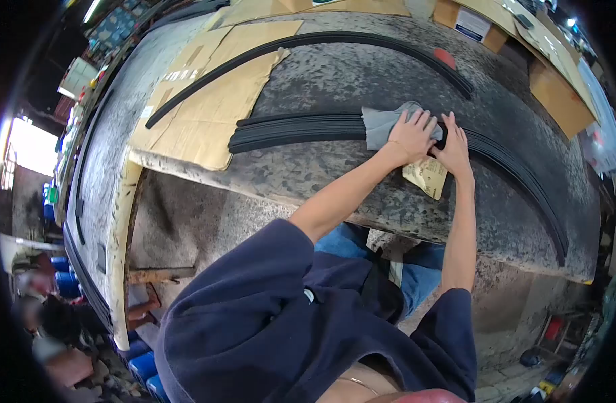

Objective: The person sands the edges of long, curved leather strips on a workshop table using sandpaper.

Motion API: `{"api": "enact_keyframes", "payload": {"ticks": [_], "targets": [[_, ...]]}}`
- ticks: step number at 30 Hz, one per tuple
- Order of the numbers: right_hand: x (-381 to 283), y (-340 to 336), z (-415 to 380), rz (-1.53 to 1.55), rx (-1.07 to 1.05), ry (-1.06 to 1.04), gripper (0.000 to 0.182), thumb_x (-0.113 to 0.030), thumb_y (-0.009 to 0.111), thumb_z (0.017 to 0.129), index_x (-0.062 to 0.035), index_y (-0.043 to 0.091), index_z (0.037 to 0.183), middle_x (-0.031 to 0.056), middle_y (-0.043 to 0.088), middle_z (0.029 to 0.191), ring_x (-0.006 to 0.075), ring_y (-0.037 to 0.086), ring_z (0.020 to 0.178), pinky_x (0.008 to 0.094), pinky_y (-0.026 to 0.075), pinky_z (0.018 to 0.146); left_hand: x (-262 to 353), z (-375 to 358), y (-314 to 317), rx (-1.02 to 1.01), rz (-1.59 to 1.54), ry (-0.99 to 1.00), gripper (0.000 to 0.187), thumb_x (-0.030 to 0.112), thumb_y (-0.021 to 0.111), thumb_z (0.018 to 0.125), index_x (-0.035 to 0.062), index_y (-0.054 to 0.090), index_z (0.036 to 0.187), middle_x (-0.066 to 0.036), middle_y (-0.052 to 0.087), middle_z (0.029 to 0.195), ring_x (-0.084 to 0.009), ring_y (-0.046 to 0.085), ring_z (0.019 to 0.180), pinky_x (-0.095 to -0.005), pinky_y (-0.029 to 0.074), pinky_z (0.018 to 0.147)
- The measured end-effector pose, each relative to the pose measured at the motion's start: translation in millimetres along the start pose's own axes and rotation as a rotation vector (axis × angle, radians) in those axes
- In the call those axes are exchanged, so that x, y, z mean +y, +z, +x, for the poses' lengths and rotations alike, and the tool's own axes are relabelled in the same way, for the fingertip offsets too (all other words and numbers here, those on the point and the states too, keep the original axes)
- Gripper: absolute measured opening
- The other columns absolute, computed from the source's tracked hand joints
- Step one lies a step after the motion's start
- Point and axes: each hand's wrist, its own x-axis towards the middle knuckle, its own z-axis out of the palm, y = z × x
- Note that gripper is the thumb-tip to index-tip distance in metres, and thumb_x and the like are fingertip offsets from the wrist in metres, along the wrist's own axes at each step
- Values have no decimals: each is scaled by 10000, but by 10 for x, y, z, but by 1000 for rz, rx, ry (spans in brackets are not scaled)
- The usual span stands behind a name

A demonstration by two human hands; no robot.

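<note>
My left hand [411,137] presses on a grey cloth [383,126], its fingers bent over the fabric. The cloth is draped across a bundle of long black strips [301,131] lying on the dark table. Right beside it, my right hand [454,149] is wrapped over the same bundle, with the thumb on the near side and the fingers reaching across. Below both hands, a tan sheet with print on it [426,177], which looks like sandpaper, sticks out at the near side of the bundle. Its upper part is hidden by my hands.
A single curved black strip [335,36] lies farther back, partly over flattened cardboard [220,87]. A reddish round object [444,58] sits by its right end. Cardboard boxes [556,94] stand at the back right. More black strips [86,154] run along the left side.
</note>
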Motion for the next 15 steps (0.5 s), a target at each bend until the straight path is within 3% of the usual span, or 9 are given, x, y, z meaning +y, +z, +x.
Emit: {"api": "enact_keyframes", "payload": {"ticks": [5, 11, 15], "targets": [[-79, -67, 16, -14, -45, 53, 989, -296, 836, 771, -76, 295, 1570, 128, 372, 1607, 322, 345, 1483, 470, 238, 1228, -278, -298, -195, -31, 45, -42, 588, 415, 491, 1007, 54, 469, 1471, -157, 478, 1514, -310, 441, 1410, -525, 337, 1146], [-40, -48, 14, -37, -39, 51, 957, -347, 825, 801, -102, 311, 1571, 128, 375, 1604, 310, 330, 1491, 466, 231, 1243, -1104, -1226, -808, -74, 230, -229, 628, 430, 495, 1020, 31, 412, 1498, -169, 448, 1536, -316, 412, 1434, -517, 314, 1177], [-34, -36, 20, -31, -32, 47, 950, -346, 828, 798, -102, 323, 1565, 139, 385, 1596, 312, 353, 1475, 467, 240, 1240, -1705, -1974, -1437, -146, 242, -478, 653, 454, 454, 1034, 44, 368, 1535, -167, 390, 1585, -312, 327, 1492, -523, 253, 1211]]}}
